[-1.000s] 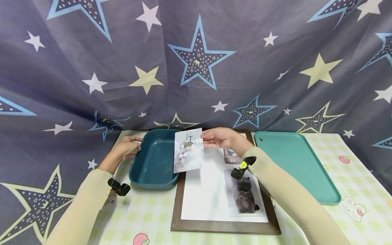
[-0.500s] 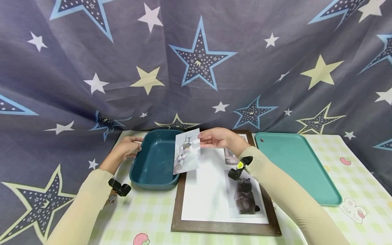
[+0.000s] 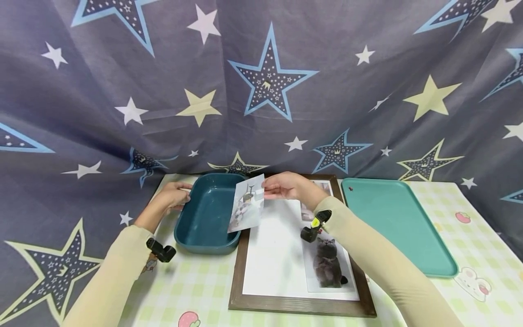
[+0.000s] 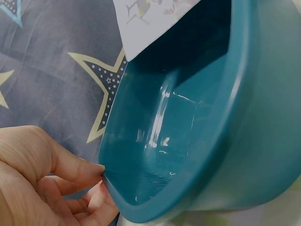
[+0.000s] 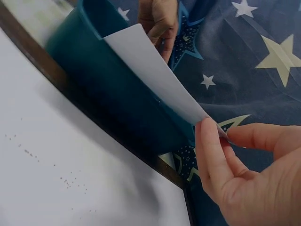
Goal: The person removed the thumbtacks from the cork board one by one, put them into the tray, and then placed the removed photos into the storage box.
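My left hand (image 3: 173, 197) pinches the left rim of a deep teal basin (image 3: 206, 249) between thumb and fingers. In the left wrist view the basin's inside (image 4: 141, 122) is glossy; whether it holds liquid I cannot tell. My right hand (image 3: 283, 185) pinches a photo print (image 3: 247, 204) by its upper right edge, thumb on one side and fingers on the other. The print hangs tilted over the basin's right rim, its picture toward the head camera. From the right wrist, its plain white back (image 5: 155, 75) shows.
Right of the basin lies a brown-framed white board (image 3: 271, 254) with a grey cat photo (image 3: 327, 268) on it. Another photo (image 3: 306, 212) is partly hidden by my right arm. A green tray (image 3: 398, 213) lies at the right. Behind hangs a star-patterned curtain (image 3: 261, 136).
The print has moved left and slightly down, further over the basin, and turned more slanted. My right hand has shifted left with it. My left hand keeps its place on the rim.
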`<act>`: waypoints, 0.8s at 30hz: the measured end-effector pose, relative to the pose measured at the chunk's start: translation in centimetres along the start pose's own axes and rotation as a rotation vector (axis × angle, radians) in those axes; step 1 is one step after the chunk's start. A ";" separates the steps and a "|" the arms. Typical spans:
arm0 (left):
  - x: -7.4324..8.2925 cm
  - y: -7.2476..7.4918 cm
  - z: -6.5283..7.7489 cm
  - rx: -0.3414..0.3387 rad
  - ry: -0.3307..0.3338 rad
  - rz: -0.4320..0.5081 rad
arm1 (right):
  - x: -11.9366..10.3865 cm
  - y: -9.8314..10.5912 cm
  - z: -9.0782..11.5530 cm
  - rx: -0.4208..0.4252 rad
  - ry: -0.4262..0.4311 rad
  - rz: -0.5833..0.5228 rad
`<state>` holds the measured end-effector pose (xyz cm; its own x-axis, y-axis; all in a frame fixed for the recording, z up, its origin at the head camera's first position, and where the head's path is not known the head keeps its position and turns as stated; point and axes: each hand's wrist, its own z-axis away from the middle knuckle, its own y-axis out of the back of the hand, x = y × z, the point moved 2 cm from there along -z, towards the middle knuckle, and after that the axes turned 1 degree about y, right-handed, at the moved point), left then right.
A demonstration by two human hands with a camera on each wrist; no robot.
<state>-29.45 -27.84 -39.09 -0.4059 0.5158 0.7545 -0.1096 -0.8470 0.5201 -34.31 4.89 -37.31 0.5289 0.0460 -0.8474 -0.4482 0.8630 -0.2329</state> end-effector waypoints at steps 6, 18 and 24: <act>0.0 0.1 0.2 0.004 -0.006 -0.008 | 0.1 -0.7 -0.5 0.050 0.031 0.062; -0.2 -0.1 0.0 -0.001 0.002 -0.002 | 0.1 -1.6 -0.9 0.132 0.024 0.117; -0.3 -0.1 -0.1 0.007 -0.002 0.004 | 0.1 -2.0 -1.2 0.139 0.018 0.127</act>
<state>-29.47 -27.92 -39.38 -0.4046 0.5129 0.7571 -0.1021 -0.8481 0.5199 -34.23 2.57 -37.55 0.4614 0.1509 -0.8742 -0.4057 0.9123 -0.0567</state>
